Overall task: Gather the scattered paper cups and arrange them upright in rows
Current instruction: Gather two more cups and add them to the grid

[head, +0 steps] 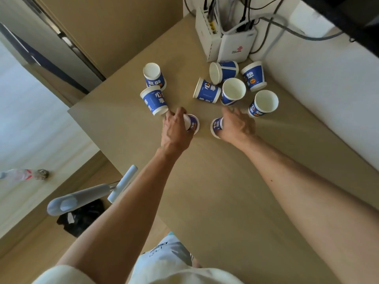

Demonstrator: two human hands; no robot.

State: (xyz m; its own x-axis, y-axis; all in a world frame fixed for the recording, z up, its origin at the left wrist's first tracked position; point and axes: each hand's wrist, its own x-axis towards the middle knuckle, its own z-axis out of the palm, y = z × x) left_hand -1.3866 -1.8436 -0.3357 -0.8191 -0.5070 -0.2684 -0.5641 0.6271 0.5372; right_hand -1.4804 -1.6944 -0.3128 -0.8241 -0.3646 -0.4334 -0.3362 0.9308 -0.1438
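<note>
Several blue-and-white paper cups lie scattered on a tan table (205,181). My left hand (176,130) is closed around one cup (193,124) near the table's middle. My right hand (235,126) grips another cup (217,127) lying on its side. Two cups stand upright with mouths up, one in the middle (233,91) and one to the right (264,103). Others lie tipped: two at the left (153,75) (154,100), one in the centre (206,90), one behind it (223,71). One cup (253,76) at the back right stands mouth down.
Two white router boxes (235,46) with cables stand at the table's far end. A white wall runs along the right side. The table's left edge drops to the floor, where a white lamp (82,197) and a black bag (82,218) lie.
</note>
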